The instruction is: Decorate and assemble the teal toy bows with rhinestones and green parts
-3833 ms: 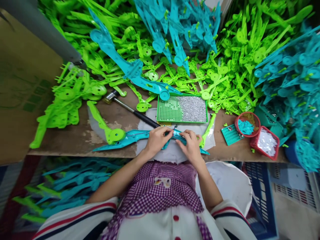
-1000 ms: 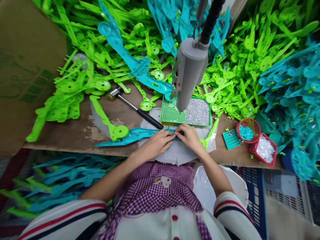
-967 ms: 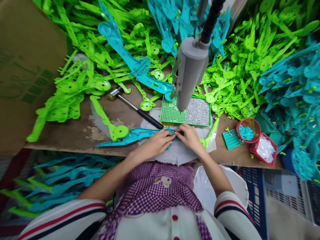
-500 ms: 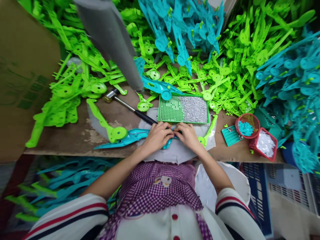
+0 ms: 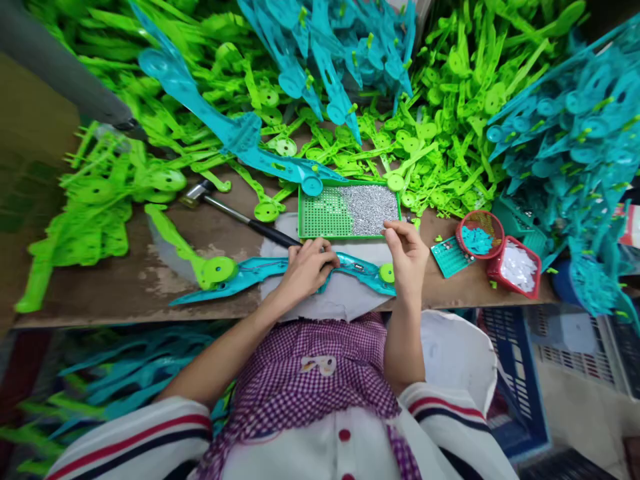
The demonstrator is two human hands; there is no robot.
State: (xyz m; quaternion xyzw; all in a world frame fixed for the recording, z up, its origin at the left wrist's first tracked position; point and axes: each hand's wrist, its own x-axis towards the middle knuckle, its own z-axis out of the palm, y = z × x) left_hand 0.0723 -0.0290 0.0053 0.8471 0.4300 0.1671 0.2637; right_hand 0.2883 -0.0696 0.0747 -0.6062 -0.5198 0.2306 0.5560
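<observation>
A long teal plastic part (image 5: pixel 240 277) lies across a white cloth (image 5: pixel 345 300) at the table's front edge. My left hand (image 5: pixel 305 267) rests closed over its middle, pressing it down. My right hand (image 5: pixel 407 250) is raised just to the right, fingers pinched near the corner of a green tray (image 5: pixel 323 213) half filled with small silver screws (image 5: pixel 367 208). Whatever the pinch holds is too small to see. A green disc (image 5: pixel 386 273) sits on the part's right end below that hand.
A black-handled hammer (image 5: pixel 235 213) lies left of the tray. A green part (image 5: pixel 193 257) sits at the left. Heaps of green (image 5: pixel 450 107) and teal parts (image 5: pixel 575 153) fill the back. Red baskets (image 5: pixel 515 270) stand right. A grey tool (image 5: pixel 60 73) hangs upper left.
My right hand has left the teal part and risen toward the screw tray. The hanging grey tool has swung away to the upper left. My left hand stays on the part.
</observation>
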